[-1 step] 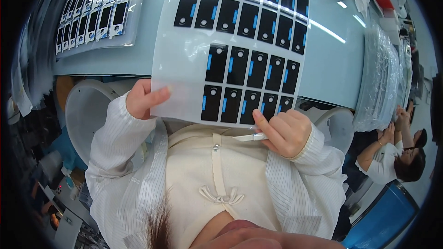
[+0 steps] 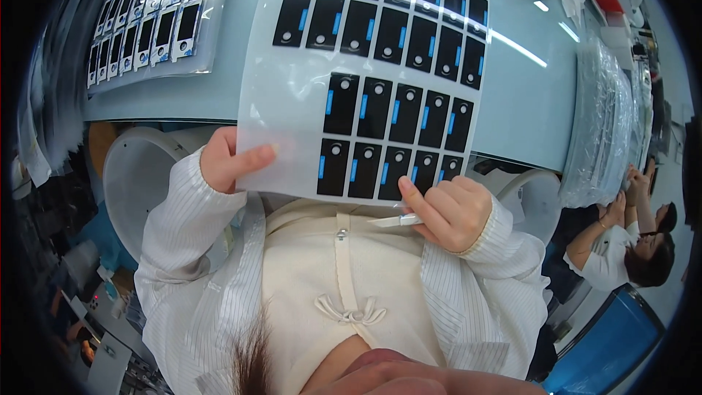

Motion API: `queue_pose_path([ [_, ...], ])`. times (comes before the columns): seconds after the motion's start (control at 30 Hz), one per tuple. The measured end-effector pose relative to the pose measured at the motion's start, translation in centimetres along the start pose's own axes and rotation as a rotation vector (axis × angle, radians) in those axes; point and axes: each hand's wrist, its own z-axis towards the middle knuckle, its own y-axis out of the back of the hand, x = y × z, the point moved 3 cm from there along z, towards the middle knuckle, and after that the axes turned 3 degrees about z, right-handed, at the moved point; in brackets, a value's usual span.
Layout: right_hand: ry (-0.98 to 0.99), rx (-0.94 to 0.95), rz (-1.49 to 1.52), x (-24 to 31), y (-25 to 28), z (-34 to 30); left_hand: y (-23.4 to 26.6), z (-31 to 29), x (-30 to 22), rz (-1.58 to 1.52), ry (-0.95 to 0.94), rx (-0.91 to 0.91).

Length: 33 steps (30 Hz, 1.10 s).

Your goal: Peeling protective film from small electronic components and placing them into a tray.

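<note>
Nudged slightly leftward, the translucent black-tiled plastic sheet (image 2: 281, 110), top cropped, is gripped between left hand (image 2: 225, 162) and right hand (image 2: 452, 212).

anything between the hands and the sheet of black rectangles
Nothing visible: the left hand grips the translucent sheet at its near left corner, and the right hand meets its near edge. The slim white tool that hand holds sits below that edge, not in between.
</note>
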Motion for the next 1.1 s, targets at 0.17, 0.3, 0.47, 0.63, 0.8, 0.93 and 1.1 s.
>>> queue_pose_path([
  [0.17, 0.004, 0.033, 0.177, 1.0, 0.0, -0.7, -0.9, -0.9, -0.9, 0.188, 0.082, -0.121],
  [0.3, -0.104, -0.021, 0.270, -0.6, 2.3, -1.3, 0.0, -1.7, -0.5, 0.226, 0.096, -0.155],
  [0.47, -0.380, -0.247, 0.180, -5.5, 3.8, -1.9, -0.2, -2.3, 0.0, 0.211, 0.099, -0.149],
  [0.63, -0.379, -0.243, 0.072, -7.1, 2.0, 0.4, -0.3, -2.6, 0.3, 0.218, 0.110, -0.155],
  [0.8, -0.346, -0.159, 0.003, -6.5, 1.5, 0.8, -0.1, -3.3, 1.3, 0.185, 0.102, -0.126],
  [0.93, -0.321, -0.156, 0.006, -6.1, 1.3, 0.4, -0.5, -3.9, 1.6, 0.170, 0.116, -0.105],
  [1.1, -0.310, -0.159, 0.010, -5.5, 1.2, 0.1, -0.8, -4.4, 1.9, 0.173, 0.129, -0.110],
])
